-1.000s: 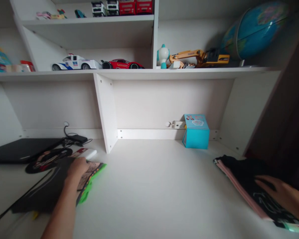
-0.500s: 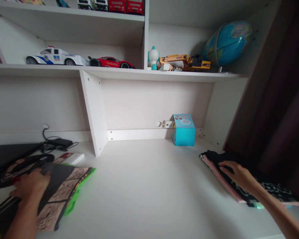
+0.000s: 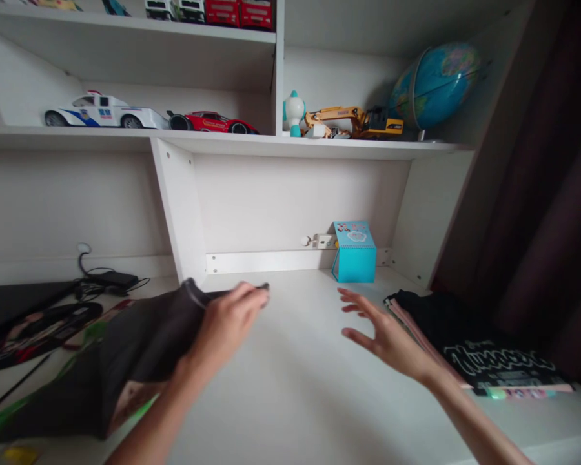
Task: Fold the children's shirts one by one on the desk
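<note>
From my seat I see a dark grey garment (image 3: 155, 332), a black shirt (image 3: 440, 320) with white lettering (image 3: 501, 360), a turquoise calendar (image 3: 357, 263), a white bench (image 3: 290, 387).

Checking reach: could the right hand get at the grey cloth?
Likely yes: the right hand is open, and nothing visible stands between it and the grey cloth held by the left hand.

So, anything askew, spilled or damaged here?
No spill or visible damage. The dark garment is rumpled and skewed, partly lifted by the left hand, unlike the flat clothes pile at right. Tangled cables lie beside the black adapter.
</note>
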